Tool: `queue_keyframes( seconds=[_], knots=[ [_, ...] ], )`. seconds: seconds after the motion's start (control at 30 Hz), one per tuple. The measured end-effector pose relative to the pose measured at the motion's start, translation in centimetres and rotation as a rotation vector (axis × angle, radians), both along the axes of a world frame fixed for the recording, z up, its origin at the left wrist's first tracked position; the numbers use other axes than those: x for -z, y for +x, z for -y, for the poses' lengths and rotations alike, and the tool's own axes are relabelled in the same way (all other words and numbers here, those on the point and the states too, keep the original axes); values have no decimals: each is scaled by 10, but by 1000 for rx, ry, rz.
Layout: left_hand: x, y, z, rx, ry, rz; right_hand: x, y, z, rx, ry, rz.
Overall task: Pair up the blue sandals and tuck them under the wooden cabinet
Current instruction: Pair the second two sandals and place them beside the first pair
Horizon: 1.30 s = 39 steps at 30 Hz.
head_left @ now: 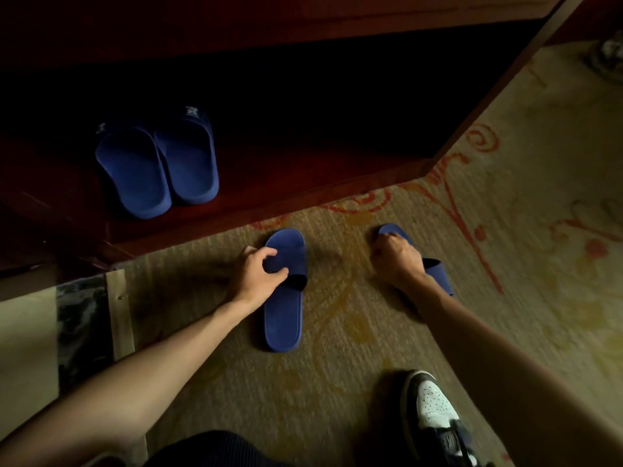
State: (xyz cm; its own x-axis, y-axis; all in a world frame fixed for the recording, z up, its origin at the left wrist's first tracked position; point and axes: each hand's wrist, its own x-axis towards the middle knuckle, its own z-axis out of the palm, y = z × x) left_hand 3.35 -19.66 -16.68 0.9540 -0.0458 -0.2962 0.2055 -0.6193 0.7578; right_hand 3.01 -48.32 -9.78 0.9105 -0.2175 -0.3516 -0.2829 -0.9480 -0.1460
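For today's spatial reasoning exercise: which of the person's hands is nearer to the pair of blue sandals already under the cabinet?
Left. The left hand lies just below and right of the tucked pair of sandals, gripping a loose sandal. The right hand is farther right, on the other sandal.

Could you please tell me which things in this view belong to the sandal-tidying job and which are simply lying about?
Part of the job:
- left sandal, gripped by the left hand
- right sandal, gripped by the right hand
- paired sandals already under the wooden cabinet

Just there:
- patterned carpet
- the person's sneaker
- dark marble strip
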Motion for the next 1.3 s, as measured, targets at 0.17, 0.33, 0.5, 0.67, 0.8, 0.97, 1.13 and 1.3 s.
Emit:
queue_keyframes(
  seconds=[0.17,0.33,0.5,0.67,0.8,0.97,1.13,1.3],
  knots=[
    [-8,2,13,203,48,84,-14,-8,42,-107,-192,-185],
    [-12,1,20,272,206,145,-13,-21,58,-119,-250,-376],
    [-16,1,17,249,205,136,-18,-25,58,-134,-254,-311],
    [-17,0,16,164,153,115,-19,-10,38,-21,-112,-210],
    [-19,-4,14,67,15,89,-15,4,16,176,145,-67],
    [-14,-23,17,116,-25,17,3,-4,-17,712,527,144],
    [-3,-36,28,-56,-193,-166,16,-20,-54,1155,768,235],
    [-7,-39,48,-434,-516,-441,18,-28,-88,1550,1301,349]
  ],
)
